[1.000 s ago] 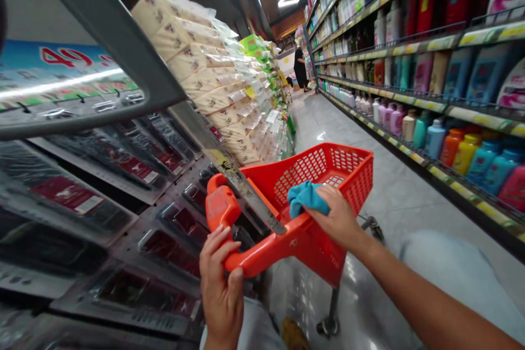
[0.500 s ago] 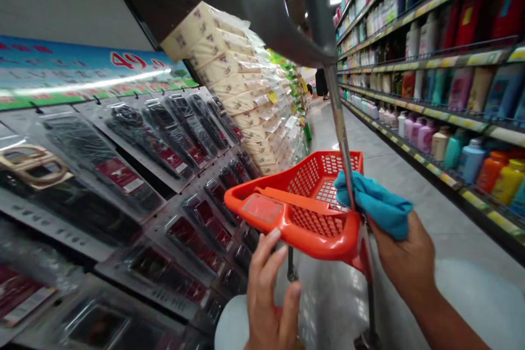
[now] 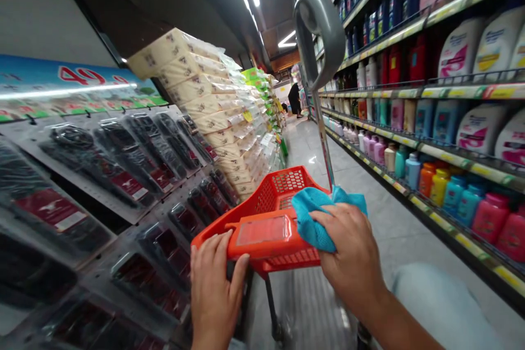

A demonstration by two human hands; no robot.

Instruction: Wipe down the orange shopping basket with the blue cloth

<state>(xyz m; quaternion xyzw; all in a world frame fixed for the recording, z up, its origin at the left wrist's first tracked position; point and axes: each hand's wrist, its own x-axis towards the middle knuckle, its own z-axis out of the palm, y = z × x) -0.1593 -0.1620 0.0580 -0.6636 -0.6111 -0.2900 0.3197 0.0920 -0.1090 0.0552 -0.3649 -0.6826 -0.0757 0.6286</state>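
Note:
In the head view an orange plastic shopping basket on a wheeled frame (image 3: 262, 240) stands in front of me, tilted in the picture. My left hand (image 3: 215, 279) rests on the near left corner of its rim, fingers over the edge and thumb apart. A crumpled blue cloth (image 3: 314, 219) is in my right hand (image 3: 348, 251), pressed against the right end of the basket's near rim. A metal pole with a grey loop handle (image 3: 322, 38) rises from the basket's right side. The fingertips of my right hand are partly hidden in the cloth.
Packaged belts (image 3: 123, 158) hang on a rack close at my left. Beyond them rises a stack of beige packs (image 3: 209, 109). Shelves of bottles (image 3: 471, 126) line the right side of the aisle floor (image 3: 377, 202). A person in dark clothes (image 3: 294, 99) is far ahead.
My right hand has moved the cloth from the pole's base left onto the basket's near rim. My left hand has shifted left and taken hold of the rim's corner. The view has tilted up.

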